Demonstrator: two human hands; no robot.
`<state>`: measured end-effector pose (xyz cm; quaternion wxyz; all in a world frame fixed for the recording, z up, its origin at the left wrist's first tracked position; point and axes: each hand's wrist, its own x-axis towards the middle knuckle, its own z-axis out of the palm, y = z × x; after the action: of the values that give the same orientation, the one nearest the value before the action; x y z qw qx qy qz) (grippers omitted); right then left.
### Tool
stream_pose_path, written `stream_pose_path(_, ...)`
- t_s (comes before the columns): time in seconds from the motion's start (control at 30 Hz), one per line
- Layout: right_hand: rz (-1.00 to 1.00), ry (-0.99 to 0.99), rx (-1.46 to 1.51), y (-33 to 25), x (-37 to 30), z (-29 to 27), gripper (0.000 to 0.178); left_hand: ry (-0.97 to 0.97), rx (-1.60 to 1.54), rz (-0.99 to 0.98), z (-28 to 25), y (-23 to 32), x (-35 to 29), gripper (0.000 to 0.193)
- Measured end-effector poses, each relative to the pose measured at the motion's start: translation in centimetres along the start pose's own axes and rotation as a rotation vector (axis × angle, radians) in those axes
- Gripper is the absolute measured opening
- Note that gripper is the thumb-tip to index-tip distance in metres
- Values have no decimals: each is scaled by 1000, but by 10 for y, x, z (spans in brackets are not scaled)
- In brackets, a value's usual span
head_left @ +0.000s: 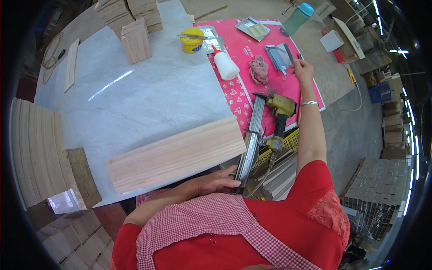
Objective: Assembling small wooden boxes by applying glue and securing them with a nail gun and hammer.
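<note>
A yellow and black air nail gun (281,108) lies across the table's front right edge, its long silver magazine (252,148) pointing toward me. My left hand (217,181) is closed around the near end of that magazine, thumb on top. My right hand (302,72) is stretched out to the far right, fingers pinched at the end of a thin grey strip of nails (288,53). Beneath and beside that strip lies a small pile of similar grey strips (276,58). Near my left hand, a flat pale wooden board (177,155) rests along the table's front edge.
A crumpled pink rag (258,69), a white glue bottle with red tip (226,65) and a yellow tub (192,40) stand beyond the gun. Stacked boards (38,148) line the left side; wood blocks (136,40) stand at the back. An air hose (265,177) hangs below.
</note>
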<state>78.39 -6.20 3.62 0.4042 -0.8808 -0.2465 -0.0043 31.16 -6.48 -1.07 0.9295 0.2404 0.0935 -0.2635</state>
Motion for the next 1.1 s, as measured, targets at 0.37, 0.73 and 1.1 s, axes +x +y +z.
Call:
stream_pose_path(0.37, -128, 85, 529, -32, -142, -9, 20, 14, 4, 84, -1, -16, 4, 79)
stream_pose_path(0.73, -124, -199, 126, -26, -197, 24, 24, 61, 15, 107, 7, -24, 7, 74)
stream_pose_path(1.1, -165, -151, 17, -30, -204, 32, 25, 76, 36, 77, 7, -25, 9, 80)
